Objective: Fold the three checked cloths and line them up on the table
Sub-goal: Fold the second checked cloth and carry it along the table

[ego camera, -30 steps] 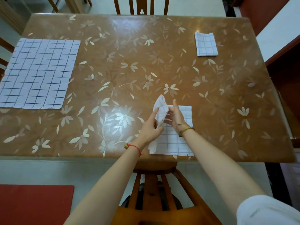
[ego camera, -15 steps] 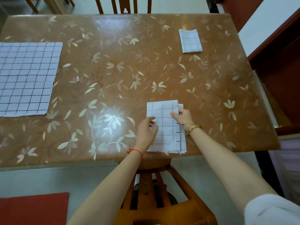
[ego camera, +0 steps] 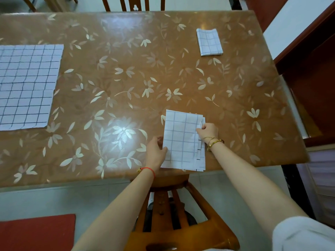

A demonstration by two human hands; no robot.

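The half-folded cloth point(ego camera: 182, 142) lies at the counter's point(ego camera: 126, 57) near edge, its layers staggered on the right. The left hand point(ego camera: 155, 153) pinches its left edge. The right hand point(ego camera: 208, 131) curls round its right edge, fingertips hidden in the layers. A folded cloth point(ego camera: 209, 42) lies far right. The frame's left edge cuts off a flat cloth point(ego camera: 25, 86).

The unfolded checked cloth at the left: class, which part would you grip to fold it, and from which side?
Probably pinch the unfolded cloth at its right edge's two corners, coming from the right. It lies flat, so only edges offer a hold; its left side is out of view; the left hand and right hand hold the half-folded cloth to its right.
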